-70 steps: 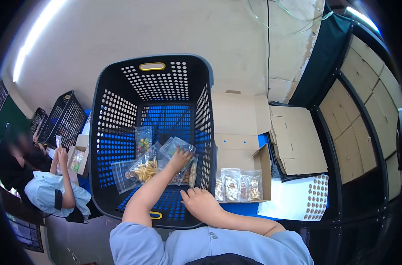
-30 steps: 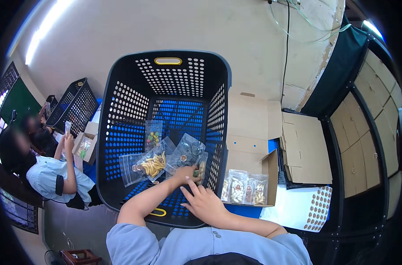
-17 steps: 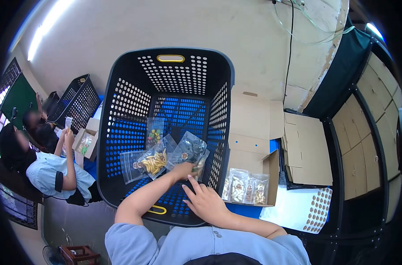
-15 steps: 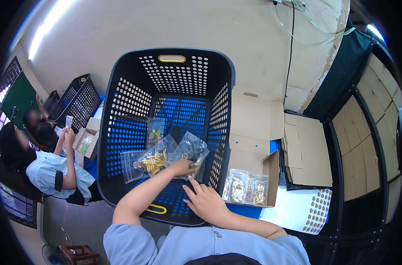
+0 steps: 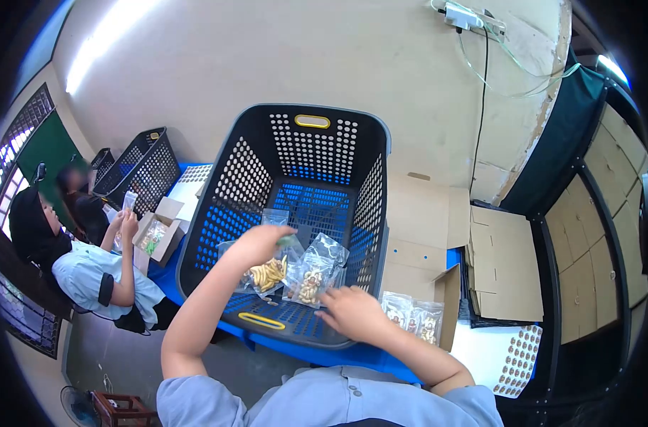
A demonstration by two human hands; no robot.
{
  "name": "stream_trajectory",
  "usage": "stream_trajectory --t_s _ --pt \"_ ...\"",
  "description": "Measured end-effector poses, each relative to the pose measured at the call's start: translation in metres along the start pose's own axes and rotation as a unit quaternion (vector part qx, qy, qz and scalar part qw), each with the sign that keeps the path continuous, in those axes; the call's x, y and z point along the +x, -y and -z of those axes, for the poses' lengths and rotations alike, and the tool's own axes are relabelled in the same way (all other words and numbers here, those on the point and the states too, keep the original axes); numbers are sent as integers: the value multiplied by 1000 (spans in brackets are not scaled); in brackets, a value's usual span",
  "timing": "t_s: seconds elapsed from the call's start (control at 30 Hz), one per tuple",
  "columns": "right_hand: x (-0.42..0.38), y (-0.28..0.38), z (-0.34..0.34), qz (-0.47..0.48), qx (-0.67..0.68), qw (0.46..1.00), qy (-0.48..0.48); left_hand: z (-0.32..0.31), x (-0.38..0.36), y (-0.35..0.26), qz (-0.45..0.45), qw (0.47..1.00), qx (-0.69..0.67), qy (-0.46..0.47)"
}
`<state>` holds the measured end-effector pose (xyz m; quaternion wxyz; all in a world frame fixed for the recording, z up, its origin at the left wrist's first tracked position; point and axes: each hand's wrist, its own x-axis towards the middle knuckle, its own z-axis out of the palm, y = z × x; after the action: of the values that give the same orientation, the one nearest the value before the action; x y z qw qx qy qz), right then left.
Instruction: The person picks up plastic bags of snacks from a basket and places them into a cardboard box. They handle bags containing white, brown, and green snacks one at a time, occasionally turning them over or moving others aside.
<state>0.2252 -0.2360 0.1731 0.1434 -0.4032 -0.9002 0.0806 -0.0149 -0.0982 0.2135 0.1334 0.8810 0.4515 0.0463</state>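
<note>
My left hand (image 5: pixel 261 245) reaches into the black basket (image 5: pixel 228 188), above a clear bag of curved yellow pieces (image 5: pixel 269 274). Its fingers are drawn together, with something greenish and see-through at the tips that I cannot make out. My right hand (image 5: pixel 358 313) is at the basket's near right side, fingers apart. The fingertips touch or nearly touch the lower edge of a clear bag of cream and brown pieces (image 5: pixel 308 285). Behind my left hand, another clear bag (image 5: pixel 275 215) shows only its top.
Right of the basket, an open cardboard box (image 5: pixel 448 302) holds several filled bags (image 5: pixel 413 313). Flattened cardboard (image 5: pixel 505 263) and a sticker sheet (image 5: pixel 519 359) lie farther right. At left, a person (image 5: pixel 103 274) handles a small bag beside another box (image 5: pixel 169 231) and black baskets (image 5: pixel 142 167).
The view has shifted, so the basket appears lower and farther right. My left hand has moved left, off the right-hand bag, uncovering its contents. My right hand has moved slightly right relative to the bags.
</note>
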Motion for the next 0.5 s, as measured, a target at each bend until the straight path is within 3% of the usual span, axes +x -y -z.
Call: stream_trajectory --t_s 0.13,0.2,0.4,0.5 --pt "18 -27 6 -19 40 999 -31 47 -30 -62 40 989 -106 -94" --pt "30 -41 12 -51 54 997 -16 38 -44 -65 -66 958 -63 -271" --pt "51 -60 19 -92 82 992 -9 18 -54 -85 -13 939 -66 -338" --pt "49 -56 21 -60 73 996 -6 5 -53 -84 -51 860 -161 -482"
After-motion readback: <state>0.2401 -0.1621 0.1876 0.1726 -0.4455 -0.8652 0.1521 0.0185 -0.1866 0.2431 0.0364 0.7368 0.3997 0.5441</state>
